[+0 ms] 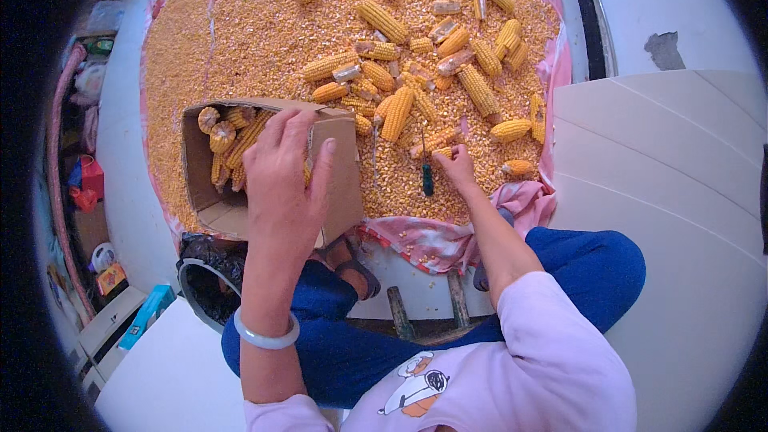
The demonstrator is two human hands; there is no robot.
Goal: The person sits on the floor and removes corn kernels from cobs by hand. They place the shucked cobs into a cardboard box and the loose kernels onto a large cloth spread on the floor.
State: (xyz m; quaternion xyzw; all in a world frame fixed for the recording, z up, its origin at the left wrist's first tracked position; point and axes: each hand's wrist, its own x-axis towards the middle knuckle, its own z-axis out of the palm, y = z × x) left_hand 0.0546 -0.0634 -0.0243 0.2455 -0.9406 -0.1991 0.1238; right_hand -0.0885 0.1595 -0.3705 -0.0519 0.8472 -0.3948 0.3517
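My left hand (pixel 285 174) is raised over a cardboard box (pixel 336 192), its thumb apart from the fingers and nothing seen in it. The box lies with its opening to the left, and several corn cobs (pixel 222 137) show inside. A short piece of yellow corn cob (pixel 443 152) sits between the thumb and fingers of my right hand (pixel 461 171), low over loose kernels. Beside that hand is a screwdriver (pixel 427 179) with a dark green handle, its shaft pointing away from me. Another ear of corn (pixel 398 114) lies just beyond.
Loose kernels (pixel 252 60) cover a pink and white cloth (pixel 420 243). More whole and broken cobs (pixel 478 91) are scattered across them. A bin with a black liner (pixel 210 276) stands left of my knee. Cluttered shelves (pixel 90 192) line the far left; a pale panel (pixel 648 150) is on the right.
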